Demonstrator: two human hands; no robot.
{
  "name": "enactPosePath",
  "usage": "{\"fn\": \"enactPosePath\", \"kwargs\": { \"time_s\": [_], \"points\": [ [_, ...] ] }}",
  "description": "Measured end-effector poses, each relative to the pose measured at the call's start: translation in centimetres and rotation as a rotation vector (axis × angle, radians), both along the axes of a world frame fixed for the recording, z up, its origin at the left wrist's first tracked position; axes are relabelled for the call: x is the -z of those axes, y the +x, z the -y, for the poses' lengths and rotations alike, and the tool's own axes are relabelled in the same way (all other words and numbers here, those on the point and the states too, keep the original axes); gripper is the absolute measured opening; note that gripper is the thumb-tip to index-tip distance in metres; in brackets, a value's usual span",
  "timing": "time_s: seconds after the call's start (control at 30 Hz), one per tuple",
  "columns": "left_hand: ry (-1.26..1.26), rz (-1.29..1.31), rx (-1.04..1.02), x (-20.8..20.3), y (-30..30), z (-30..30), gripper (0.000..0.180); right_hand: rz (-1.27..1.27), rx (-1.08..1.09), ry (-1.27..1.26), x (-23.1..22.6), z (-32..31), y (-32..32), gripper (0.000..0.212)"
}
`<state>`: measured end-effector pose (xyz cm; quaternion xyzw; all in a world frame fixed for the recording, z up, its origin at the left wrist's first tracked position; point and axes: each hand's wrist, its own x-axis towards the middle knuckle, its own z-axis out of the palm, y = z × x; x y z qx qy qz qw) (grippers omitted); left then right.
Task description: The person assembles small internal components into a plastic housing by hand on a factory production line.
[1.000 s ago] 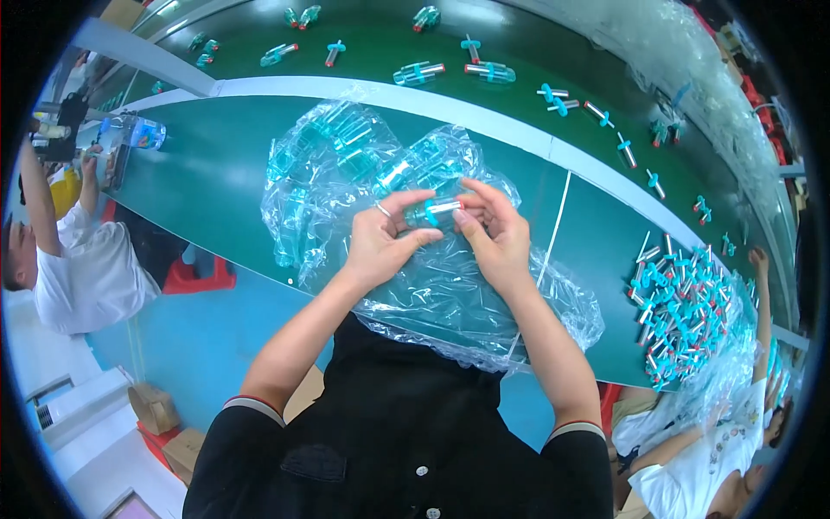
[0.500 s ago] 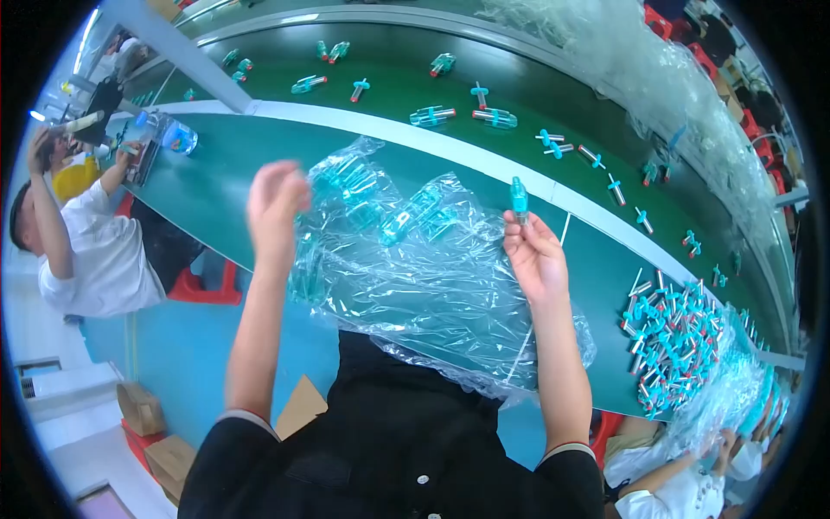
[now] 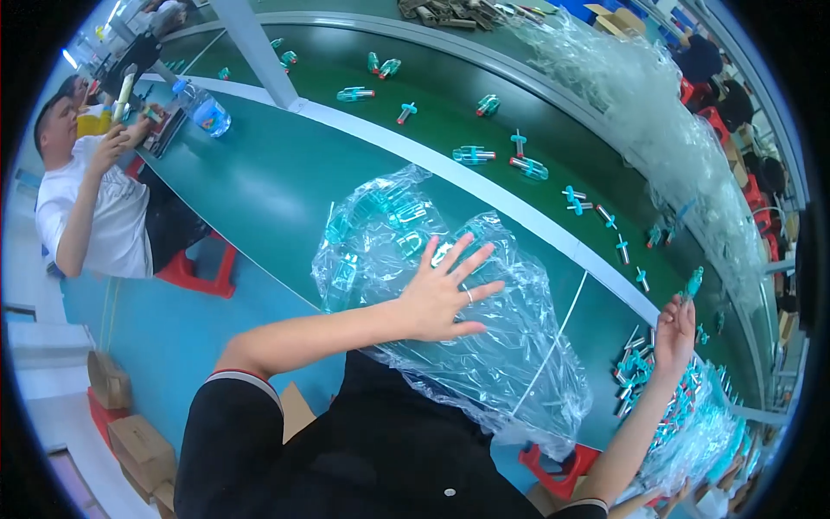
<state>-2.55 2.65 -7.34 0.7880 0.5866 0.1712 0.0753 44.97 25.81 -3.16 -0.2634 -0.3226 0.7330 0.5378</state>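
Note:
My left hand [image 3: 441, 301], fingers spread wide, is over the clear plastic bag [image 3: 493, 363] in front of me. Several translucent teal plastic casings [image 3: 408, 214] lie inside or under the film on its far left side. Away to the right, my right hand [image 3: 673, 339] pinches a small teal plastic casing [image 3: 694, 282] between thumb and fingers, tip up. Below and beside that forearm is a heap of small metal-and-teal parts with red ends [image 3: 635, 368], partly hidden by the arm.
Beyond the green table [image 3: 251, 182], a dark green conveyor [image 3: 328, 60] carries scattered teal parts. Crumpled clear film [image 3: 631, 112] lines its far side. A water bottle [image 3: 207, 114] stands at left, near a seated co-worker [image 3: 104, 199]. A grey post [image 3: 255, 52] rises there.
My left hand has come right and nearer, from beside the bag to over it, fingers now spread. My right hand has swung right with the casing, towards the heap. The view has shifted.

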Motion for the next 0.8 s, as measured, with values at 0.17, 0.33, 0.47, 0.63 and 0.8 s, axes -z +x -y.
{"fn": "enactPosePath", "kwargs": {
  "time_s": [0.17, 0.33, 0.47, 0.63, 0.8],
  "points": [
    [-0.278, 1.015, -0.150, -2.2, -2.5, -1.1, 0.064, 0.436, -0.019, -0.117, 1.5, -5.3, -7.0, 0.028],
    [-0.136, 1.655, -0.319, 0.1, -4.6, -1.6, 0.028, 0.884, 0.069, 0.057, 3.9, -12.3, -19.1, 0.019],
    [0.093, 0.535, -0.203, -5.1, -8.9, -4.6, 0.033, 1.402, 0.340, 0.342, 4.4, -16.8, -21.0, 0.032],
    [0.267, 0.014, -0.704, -4.3, -17.2, -16.3, 0.058, 1.574, 0.352, 0.886, 0.1, -9.1, -34.8, 0.017],
    [-0.043, -0.068, -0.836, 3.2, -22.8, -21.8, 0.043, 1.882, -0.043, 0.637, 1.0, -8.0, -44.8, 0.030]
  ]
}}
